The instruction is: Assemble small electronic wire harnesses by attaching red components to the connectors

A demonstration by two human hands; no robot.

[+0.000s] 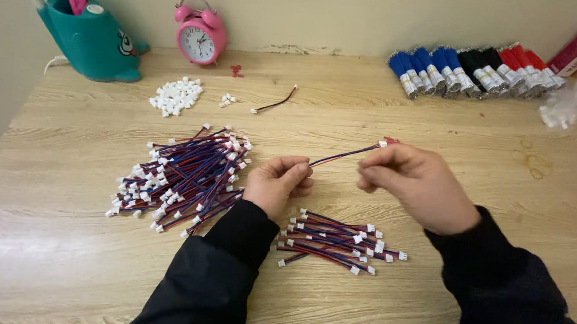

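Black sleeves (226, 279) come in from the near edge of the worktop (440, 125). Between them lies a small bundle (337, 243) of red-and-blue leads with white plugs. Left hand (277, 185) pinches one end of a single lead (343, 154); right hand (419, 185) pinches its other end, by the white plug. Left of the hands sits a big pile (182, 175) of leads. Loose white plugs (177, 95) and a pink clock (200, 33) stand toward the far edge.

The light wood-grain table (373, 114) carried a lot — a big heap of red-and-blue wire leads (182, 175), a smaller bundle (337, 243), loose white connectors (176, 95), one stray lead (273, 103), a pink alarm clock (200, 35), a teal holder (94, 40) and bundled pens (474, 72).
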